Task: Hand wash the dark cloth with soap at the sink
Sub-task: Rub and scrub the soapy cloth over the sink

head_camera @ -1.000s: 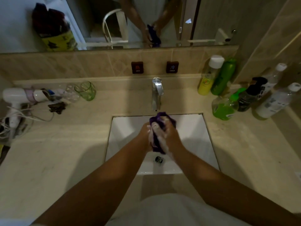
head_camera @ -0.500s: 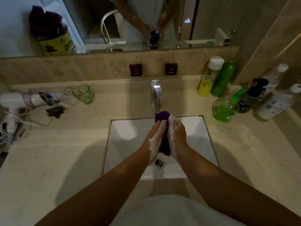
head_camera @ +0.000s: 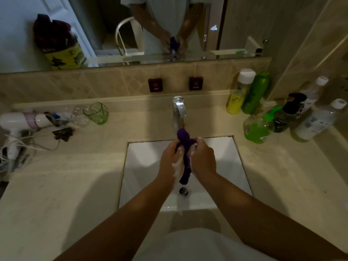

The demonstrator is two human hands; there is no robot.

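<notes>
Beige stone counter (head_camera: 263, 185), dim light, tiled backsplash with a mirror (head_camera: 113, 25) above. White rectangular sink (head_camera: 143, 166) set into the counter; dark drain (head_camera: 183, 191) at its bottom. Chrome faucet (head_camera: 178, 110) behind the basin.

Both hands over the basin, soapy. Left hand (head_camera: 170, 159) and right hand (head_camera: 203, 159) each grip the dark cloth (head_camera: 185, 153), fingers curled round its upper part. Cloth reads purple, bunched into a long vertical twist; its top pokes up just below the faucet spout, its lower end hangs above the drain. White suds on fingers and along the cloth.

Containers, right side: yellow bottle (head_camera: 238, 93) with white cap, full-looking; green bottle (head_camera: 255, 93) touching it. In front, a clear squat bottle (head_camera: 257, 129) about half full of bright green liquid. Beside that, a dark pump bottle (head_camera: 286, 115), label unreadable. Two clear bottles with white caps (head_camera: 316, 119) lie tilted toward the wall, contents pale; label print too small to read.

Left side: green drinking glass (head_camera: 96, 113), looks to hold nothing; a clear glass (head_camera: 80, 115) beside it. White hair dryer (head_camera: 18, 121) with cord lying on the counter, dark hair clip (head_camera: 63, 133) near it.

Writing: two dark wall plates above the faucet, one marked HOT (head_camera: 155, 85), the other COLD (head_camera: 195, 83).
</notes>
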